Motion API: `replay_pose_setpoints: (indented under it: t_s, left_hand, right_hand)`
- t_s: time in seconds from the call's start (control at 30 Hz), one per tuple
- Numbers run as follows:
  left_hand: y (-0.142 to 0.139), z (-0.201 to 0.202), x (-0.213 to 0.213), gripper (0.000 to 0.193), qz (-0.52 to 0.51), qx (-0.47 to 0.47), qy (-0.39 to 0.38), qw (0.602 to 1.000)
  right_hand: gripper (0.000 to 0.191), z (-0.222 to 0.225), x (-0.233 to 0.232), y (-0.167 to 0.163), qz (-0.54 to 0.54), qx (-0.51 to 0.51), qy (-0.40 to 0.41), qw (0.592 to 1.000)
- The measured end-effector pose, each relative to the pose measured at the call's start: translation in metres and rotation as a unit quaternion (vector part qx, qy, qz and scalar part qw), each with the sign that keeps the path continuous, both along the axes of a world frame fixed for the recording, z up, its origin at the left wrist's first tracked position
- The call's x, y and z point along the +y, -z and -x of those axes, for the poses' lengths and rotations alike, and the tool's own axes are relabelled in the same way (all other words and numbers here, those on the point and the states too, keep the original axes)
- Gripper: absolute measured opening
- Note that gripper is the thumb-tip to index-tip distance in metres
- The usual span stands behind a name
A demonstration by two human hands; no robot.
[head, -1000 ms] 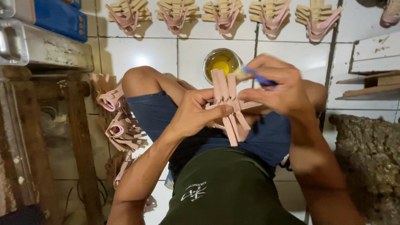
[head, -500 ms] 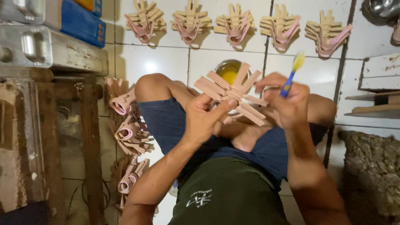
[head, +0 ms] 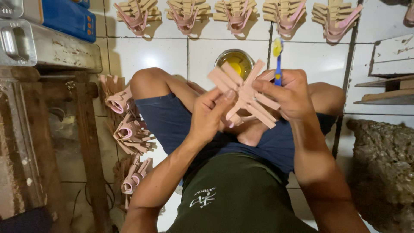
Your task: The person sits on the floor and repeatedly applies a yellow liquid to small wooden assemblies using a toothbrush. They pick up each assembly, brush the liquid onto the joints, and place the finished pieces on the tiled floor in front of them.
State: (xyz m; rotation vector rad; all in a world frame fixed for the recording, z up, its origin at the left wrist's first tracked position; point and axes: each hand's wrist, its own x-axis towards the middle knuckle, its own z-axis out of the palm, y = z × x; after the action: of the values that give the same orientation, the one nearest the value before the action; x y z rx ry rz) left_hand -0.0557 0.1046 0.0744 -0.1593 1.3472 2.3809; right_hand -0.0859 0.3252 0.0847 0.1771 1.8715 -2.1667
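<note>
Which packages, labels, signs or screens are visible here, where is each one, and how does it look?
Blue box: top left, on a worn metal case; rectangular, blue with small orange marks.
Printed mark on the shirt: bottom centre, on the dark green cloth; small, white.
Round tin: on the white floor tiles beyond the knees; metal, open, yellow contents, no label seen.
No signs or screens are in view.

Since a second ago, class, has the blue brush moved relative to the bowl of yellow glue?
Yes. The blue brush has swung from left of the bowl to upright at its right.
</note>
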Motion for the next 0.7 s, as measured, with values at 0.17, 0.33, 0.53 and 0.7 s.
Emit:
replay_pose_setpoints:
  t_s: [0.17, 0.33, 0.53, 0.7]
  left_hand:
    - [-0.009, 0.001, 0.004, 0.04, -0.055, -0.012, -0.005, 0.998]
    - [-0.008, 0.001, 0.01, 0.039, -0.086, 0.045, -0.022, 0.995]
    - [0.001, 0.0, 0.009, 0.023, -0.041, 0.126, -0.037, 0.991]
    - [0.002, -0.002, 0.002, 0.025, 0.037, 0.126, -0.03, 0.991]
  right_hand:
    - [0.009, 0.0, 0.0, 0.007, -0.031, 0.044, -0.007, 0.998]
    - [0.01, -0.002, -0.001, 0.002, -0.026, 0.04, -0.006, 0.999]
    - [0.009, -0.001, -0.003, -0.002, -0.053, 0.059, -0.007, 0.997]
    - [0.011, -0.002, -0.004, 0.002, -0.065, 0.067, -0.013, 0.996]
